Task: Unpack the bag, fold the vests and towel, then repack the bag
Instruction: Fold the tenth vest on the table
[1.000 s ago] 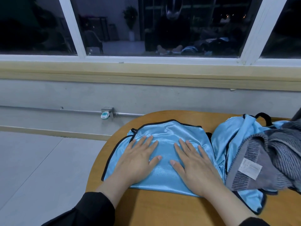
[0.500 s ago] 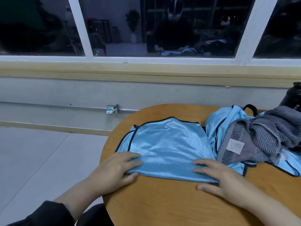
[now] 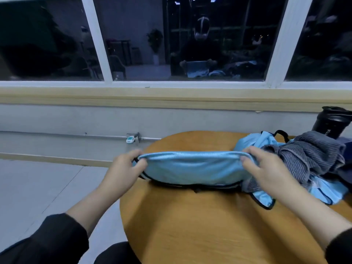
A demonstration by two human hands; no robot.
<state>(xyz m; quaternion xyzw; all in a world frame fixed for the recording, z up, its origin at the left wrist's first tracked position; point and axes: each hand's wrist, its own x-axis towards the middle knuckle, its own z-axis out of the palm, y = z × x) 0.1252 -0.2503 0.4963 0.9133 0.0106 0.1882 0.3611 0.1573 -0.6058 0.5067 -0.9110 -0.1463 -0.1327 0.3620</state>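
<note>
A light blue vest with black trim is lifted by its near edge above the round wooden table, folding over toward the far side. My left hand pinches its left corner and my right hand pinches its right corner. To the right lies a second blue vest, crumpled, with a grey striped towel heaped on top of it. A dark fabric at the right edge may be the bag; I cannot tell.
A black bottle stands at the table's far right. Behind the table run a grey wall, a pipe with a small clamp and a wide window. Grey floor tiles lie to the left of the table.
Both hands went from pressing flat on the vest to its near edge, gripped the corners and lifted that edge up and away. The head has tilted upward.
</note>
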